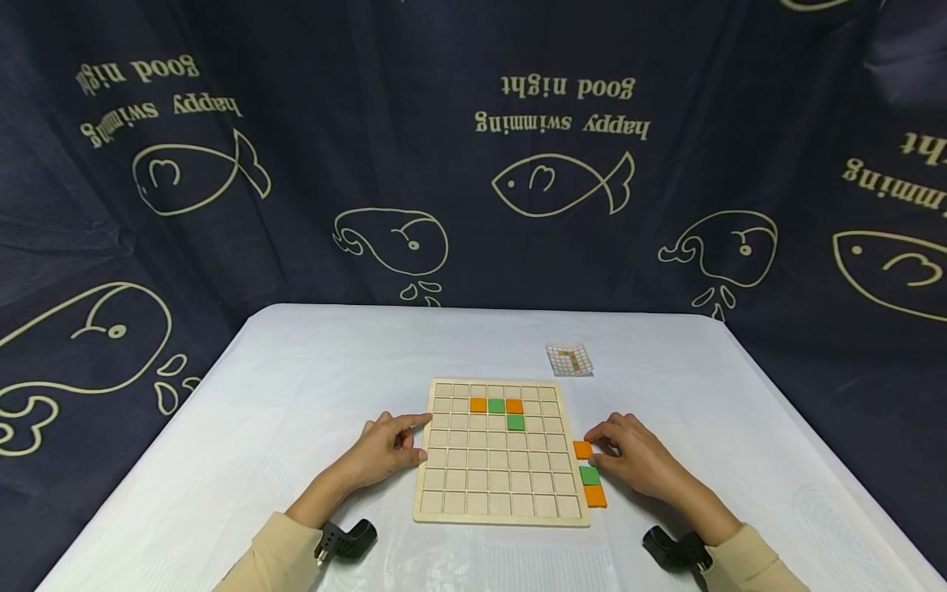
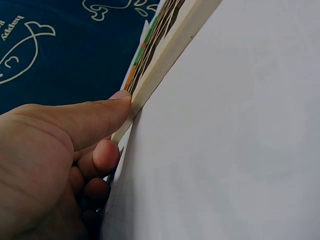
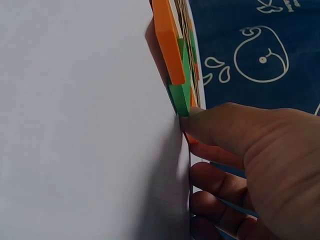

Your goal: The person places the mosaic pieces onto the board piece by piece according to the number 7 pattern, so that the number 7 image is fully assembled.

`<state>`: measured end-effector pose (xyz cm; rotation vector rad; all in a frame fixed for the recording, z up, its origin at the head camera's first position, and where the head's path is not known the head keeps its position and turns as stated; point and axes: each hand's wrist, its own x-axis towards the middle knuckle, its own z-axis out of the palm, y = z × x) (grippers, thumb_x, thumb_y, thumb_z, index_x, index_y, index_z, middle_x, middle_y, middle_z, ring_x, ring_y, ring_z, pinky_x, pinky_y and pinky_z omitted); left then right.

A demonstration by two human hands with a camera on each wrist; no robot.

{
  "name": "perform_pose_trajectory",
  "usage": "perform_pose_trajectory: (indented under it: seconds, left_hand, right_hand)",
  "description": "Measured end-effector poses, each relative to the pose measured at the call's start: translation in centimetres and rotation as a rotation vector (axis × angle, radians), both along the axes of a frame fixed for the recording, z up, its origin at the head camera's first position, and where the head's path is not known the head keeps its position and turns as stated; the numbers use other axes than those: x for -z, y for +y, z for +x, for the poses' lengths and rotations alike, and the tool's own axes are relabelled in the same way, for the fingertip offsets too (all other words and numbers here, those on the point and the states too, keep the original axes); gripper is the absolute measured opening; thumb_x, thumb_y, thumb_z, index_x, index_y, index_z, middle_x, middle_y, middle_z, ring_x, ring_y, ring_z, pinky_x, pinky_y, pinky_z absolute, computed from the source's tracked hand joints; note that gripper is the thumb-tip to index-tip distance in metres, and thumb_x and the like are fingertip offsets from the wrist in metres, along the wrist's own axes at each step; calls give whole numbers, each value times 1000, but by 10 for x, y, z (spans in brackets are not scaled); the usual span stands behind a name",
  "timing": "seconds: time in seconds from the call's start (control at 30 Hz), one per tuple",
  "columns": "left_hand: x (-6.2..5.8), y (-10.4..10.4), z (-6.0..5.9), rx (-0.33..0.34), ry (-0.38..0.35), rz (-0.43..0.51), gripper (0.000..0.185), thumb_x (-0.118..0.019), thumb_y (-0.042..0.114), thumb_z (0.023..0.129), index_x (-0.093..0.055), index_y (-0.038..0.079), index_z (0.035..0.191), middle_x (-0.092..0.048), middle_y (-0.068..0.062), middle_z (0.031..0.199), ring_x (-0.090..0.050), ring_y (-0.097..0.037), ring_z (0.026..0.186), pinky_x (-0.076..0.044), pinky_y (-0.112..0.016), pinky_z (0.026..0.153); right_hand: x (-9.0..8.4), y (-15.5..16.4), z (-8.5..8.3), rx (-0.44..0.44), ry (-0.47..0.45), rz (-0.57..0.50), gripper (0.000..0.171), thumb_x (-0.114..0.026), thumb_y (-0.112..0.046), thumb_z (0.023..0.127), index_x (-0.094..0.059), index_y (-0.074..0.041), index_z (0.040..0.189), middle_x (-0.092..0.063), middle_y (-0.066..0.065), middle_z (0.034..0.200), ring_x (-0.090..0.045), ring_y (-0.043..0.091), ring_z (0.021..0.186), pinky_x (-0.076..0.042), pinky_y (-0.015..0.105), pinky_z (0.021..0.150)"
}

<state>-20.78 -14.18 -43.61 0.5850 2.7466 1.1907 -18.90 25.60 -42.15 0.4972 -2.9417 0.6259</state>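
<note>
A wooden grid board (image 1: 499,520) lies on the table. Two orange tiles and two green tiles are set in its upper cells, including this green tile (image 1: 515,423). My left hand (image 1: 381,450) rests at the board's left edge, thumb and index finger touching the frame (image 2: 150,75). At the right edge, my right hand (image 1: 636,452) pinches an orange tile (image 1: 583,450) between thumb and index finger. Just below it lie a loose green tile (image 1: 589,476) and another orange tile (image 1: 595,496). In the right wrist view, the thumb partly hides the pinched tile (image 3: 192,139).
A small card (image 1: 570,360) printed with a coloured grid pattern lies beyond the board. The white-covered table (image 1: 333,353) reaches back to a dark curtain (image 1: 296,82) with fish and whale drawings. Black wrist cameras (image 1: 351,540) sit on both forearms.
</note>
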Motion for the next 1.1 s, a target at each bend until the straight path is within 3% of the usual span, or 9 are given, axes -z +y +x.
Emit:
perform_pose_trajectory:
  seconds: [0.43, 1.1]
  left_hand:
    - [0, 0, 1, 2, 1, -4, 57, -73, 27, 80, -55, 14, 133, -50, 9, 71, -34, -9, 71, -19, -31, 74]
    - [-1, 0, 0, -6, -3, -9, 57, -73, 27, 80, -55, 16, 133, -51, 9, 72, -35, -9, 71, -19, -31, 73]
  right_hand:
    - [0, -1, -1, 27, -22, 2, 13, -73, -20, 79, -68, -19, 91, -53, -9, 83, -42, 9, 81, -39, 25, 71]
    - [-1, -3, -1, 29, 47, -22, 16, -74, -20, 79, -68, -17, 93, -53, -9, 79, -44, 8, 77, -39, 23, 66]
